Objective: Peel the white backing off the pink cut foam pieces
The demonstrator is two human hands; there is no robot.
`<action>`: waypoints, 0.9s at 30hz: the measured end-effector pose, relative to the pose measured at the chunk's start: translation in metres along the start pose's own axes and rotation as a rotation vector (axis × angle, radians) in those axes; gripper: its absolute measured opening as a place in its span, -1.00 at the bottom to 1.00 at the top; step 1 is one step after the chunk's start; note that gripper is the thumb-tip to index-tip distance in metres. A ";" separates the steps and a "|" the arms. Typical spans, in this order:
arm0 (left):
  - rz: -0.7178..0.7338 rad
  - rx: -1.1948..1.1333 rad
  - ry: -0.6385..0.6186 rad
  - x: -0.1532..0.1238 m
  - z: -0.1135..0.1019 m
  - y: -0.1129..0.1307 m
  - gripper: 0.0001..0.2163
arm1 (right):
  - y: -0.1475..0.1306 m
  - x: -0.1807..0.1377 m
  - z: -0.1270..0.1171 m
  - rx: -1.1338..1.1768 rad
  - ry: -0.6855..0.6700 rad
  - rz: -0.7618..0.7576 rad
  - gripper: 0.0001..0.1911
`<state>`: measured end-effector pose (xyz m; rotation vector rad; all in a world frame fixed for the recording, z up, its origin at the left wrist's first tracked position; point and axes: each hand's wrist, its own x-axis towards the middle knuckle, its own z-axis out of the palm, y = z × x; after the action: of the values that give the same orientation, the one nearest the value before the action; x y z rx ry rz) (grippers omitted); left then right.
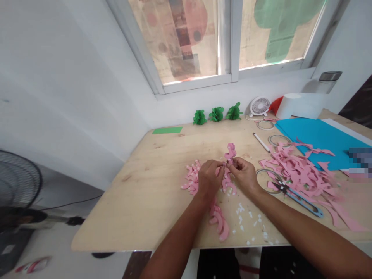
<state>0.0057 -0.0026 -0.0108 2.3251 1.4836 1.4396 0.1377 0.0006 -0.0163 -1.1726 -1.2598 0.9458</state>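
My left hand (pixel 209 176) and my right hand (pixel 244 174) meet above the table, fingers pinched together. Between their fingertips is a small pink curved paper piece (pixel 229 161); the fingers hide part of it. Just beyond the fingertips lies another curled pink paper cutout (pixel 231 148). More pink cutouts lie under and between the hands. To the left of my left hand sits a pile of pink cutouts with pale ends (pixel 191 176). Nearer the table's front edge is a stack of larger pink curved cutouts (pixel 220 223). Small white paper bits (pixel 240 217) are scattered below my right hand.
Right of my hands are pink paper scraps (pixel 299 166), blue-handled snips (pixel 302 199), tape rolls (pixel 265 124) and a white pen (pixel 261 142). Blue sheets (pixel 314 133) lie behind. Along the wall stand green paper shapes (pixel 216 114) and a small white fan (pixel 260 106).
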 end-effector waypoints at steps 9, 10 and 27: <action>-0.074 -0.025 0.011 0.001 0.000 0.000 -0.92 | -0.003 -0.002 0.000 0.004 0.001 -0.003 -0.76; -0.099 -0.038 0.019 0.002 -0.001 0.000 -0.93 | -0.003 -0.001 -0.001 0.003 0.000 -0.006 -0.76; -0.410 -0.283 -0.048 0.006 -0.012 -0.007 -0.82 | 0.003 0.003 -0.004 0.071 -0.004 0.036 -0.76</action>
<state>-0.0071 0.0010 -0.0032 1.7555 1.5134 1.3637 0.1422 0.0038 -0.0179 -1.1413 -1.2029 1.0118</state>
